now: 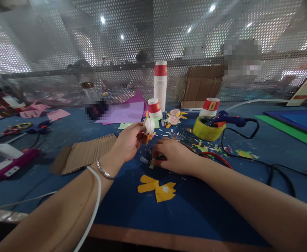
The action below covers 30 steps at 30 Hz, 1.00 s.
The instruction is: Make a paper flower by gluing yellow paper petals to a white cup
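Note:
Raised over the table, my left hand is closed on a small white round paper piece, which looks like a cut cup bottom. Orange paper strips stick out above and below it. My right hand rests low on the table with its fingers curled; what they hold, if anything, is hidden. Small translucent pieces lie just left of its fingertips. Nearer to me is a yellow-orange paper cutout with two strips, a jagged end and a white patch.
Paper scraps lie beyond my right hand. Behind are stacked paper cups, purple paper and two round pieces with orange points. A yellow tape roll and a blue glue gun with its cord sit right, corrugated cardboard left.

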{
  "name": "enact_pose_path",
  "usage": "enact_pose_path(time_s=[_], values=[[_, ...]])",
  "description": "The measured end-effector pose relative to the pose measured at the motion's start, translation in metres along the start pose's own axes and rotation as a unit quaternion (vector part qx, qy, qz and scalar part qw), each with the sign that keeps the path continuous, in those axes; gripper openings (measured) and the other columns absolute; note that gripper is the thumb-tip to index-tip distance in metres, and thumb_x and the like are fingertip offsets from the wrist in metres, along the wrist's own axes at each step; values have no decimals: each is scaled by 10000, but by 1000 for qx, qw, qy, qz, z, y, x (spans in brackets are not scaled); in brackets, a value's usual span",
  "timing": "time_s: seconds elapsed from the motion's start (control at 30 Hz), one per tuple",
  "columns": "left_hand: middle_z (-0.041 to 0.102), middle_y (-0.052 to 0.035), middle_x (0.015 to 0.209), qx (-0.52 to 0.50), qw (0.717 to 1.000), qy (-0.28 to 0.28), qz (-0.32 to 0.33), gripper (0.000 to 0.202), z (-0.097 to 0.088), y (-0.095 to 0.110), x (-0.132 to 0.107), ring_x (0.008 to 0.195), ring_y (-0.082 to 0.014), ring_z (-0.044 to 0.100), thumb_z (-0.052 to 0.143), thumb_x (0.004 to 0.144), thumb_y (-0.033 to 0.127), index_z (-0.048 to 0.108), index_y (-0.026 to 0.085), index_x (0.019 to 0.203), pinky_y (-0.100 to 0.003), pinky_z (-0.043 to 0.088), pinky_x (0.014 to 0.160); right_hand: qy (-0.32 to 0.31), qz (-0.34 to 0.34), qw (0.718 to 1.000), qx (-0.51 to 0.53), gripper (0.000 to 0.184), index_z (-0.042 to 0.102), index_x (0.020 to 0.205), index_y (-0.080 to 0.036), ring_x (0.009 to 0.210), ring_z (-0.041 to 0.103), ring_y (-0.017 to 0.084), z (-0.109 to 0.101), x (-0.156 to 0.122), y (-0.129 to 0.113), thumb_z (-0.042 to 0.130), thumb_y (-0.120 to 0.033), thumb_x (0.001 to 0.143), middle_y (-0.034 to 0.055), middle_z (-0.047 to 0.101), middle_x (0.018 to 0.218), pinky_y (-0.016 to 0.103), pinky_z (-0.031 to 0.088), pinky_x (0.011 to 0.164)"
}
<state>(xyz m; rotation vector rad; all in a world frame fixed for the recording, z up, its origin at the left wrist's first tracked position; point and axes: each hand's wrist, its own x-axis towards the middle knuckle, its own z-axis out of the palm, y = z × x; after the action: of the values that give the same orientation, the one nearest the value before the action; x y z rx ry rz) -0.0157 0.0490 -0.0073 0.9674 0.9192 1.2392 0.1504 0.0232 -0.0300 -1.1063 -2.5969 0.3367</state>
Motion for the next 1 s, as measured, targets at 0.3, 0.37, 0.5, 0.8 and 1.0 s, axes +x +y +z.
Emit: enact_pose_path(time_s=[0.3, 0.37, 0.5, 0.8, 1.0], values=[[674, -29, 687, 7, 1000, -5, -8, 68, -1, 0, -2, 601, -130, 642, 628, 749, 98, 678, 134, 720, -240, 511, 606, 13, 8, 997, 76, 103, 652, 775, -188, 803, 621, 177, -5, -4, -6, 615, -93, 764, 29, 704, 816, 272, 445, 722], [674, -30, 686, 1, 1000, -2, -9, 55, -1, 0, -2, 595, -131, 639, 638, 750, 102, 673, 133, 720, -245, 513, 603, 34, 20, 990, 135, 111, 627, 763, -193, 740, 616, 146, -8, -6, -5, 601, -85, 757, 4, 693, 794, 255, 448, 689], [674, -26, 672, -18, 1000, 18, -17, 63, 1, 1, -3, 585, -131, 629, 635, 772, 116, 686, 135, 742, -254, 521, 608, 120, 30, 957, 264, 74, 580, 750, -202, 624, 540, 113, -14, -10, 0, 610, -137, 770, -28, 617, 704, 251, 430, 602], [662, -59, 700, -20, 998, 16, -53, 205, 8, -2, -8, 636, -140, 590, 520, 759, 25, 697, 126, 735, -263, 553, 623, 257, 39, 878, 401, 70, 595, 896, -211, 694, 590, 127, -17, -8, -2, 609, -220, 829, -16, 611, 777, 290, 477, 649], [625, -53, 686, -24, 999, -14, -44, 157, 4, -8, -5, 676, -156, 599, 560, 749, 35, 688, 120, 718, -303, 571, 698, 282, 43, 862, 419, 73, 604, 863, -199, 698, 570, 129, -16, -7, -2, 650, -215, 808, -5, 606, 799, 295, 484, 640]])
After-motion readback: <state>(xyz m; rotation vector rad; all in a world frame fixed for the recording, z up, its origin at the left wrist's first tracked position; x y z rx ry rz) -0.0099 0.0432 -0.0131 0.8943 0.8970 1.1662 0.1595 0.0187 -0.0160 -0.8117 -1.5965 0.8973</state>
